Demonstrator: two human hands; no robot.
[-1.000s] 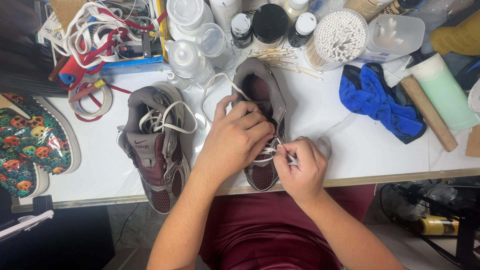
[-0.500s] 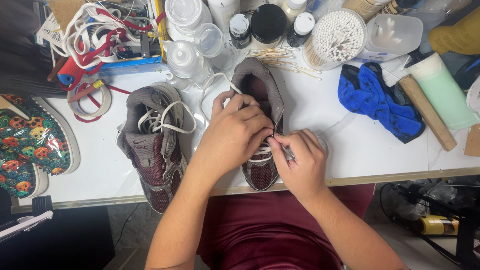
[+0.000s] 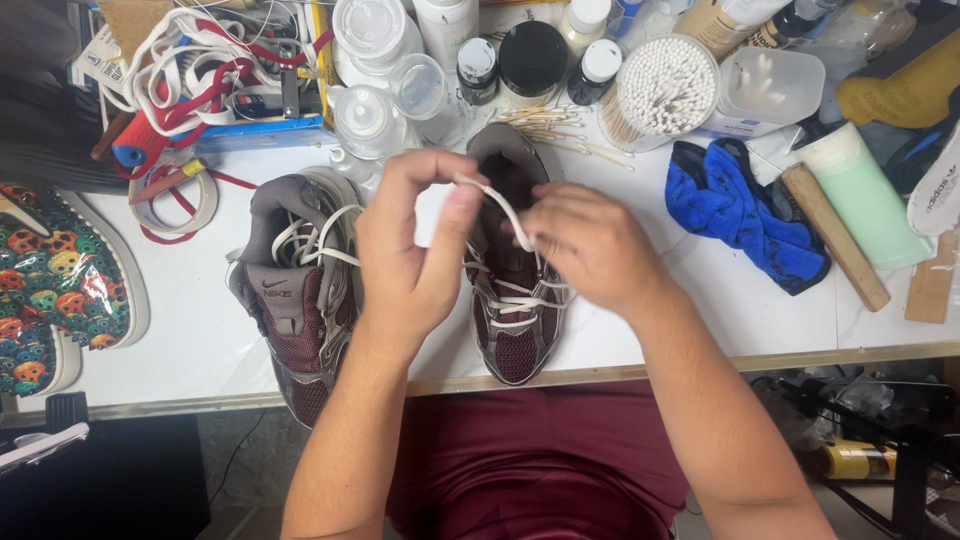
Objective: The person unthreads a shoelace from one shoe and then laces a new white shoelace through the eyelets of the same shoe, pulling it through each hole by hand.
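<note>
The left hand point(image 3: 410, 255) and right hand point(image 3: 590, 245) hide much of the maroon sneaker point(image 3: 515, 330) near the worktop's front edge. Both pinch its white lace point(image 3: 495, 200), now lifted from the eyelets where they worked before.

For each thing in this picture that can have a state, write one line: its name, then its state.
Right shoe: partly laced, lace held up by both hands.
Left shoe: laces loose, untied.
White lace: pinched between left hand and right hand.
Cotton swab jar: open, full.
Blue cloth: crumpled.

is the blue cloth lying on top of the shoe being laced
No, the blue cloth lies on the table to the right of the shoe, apart from it.
</note>
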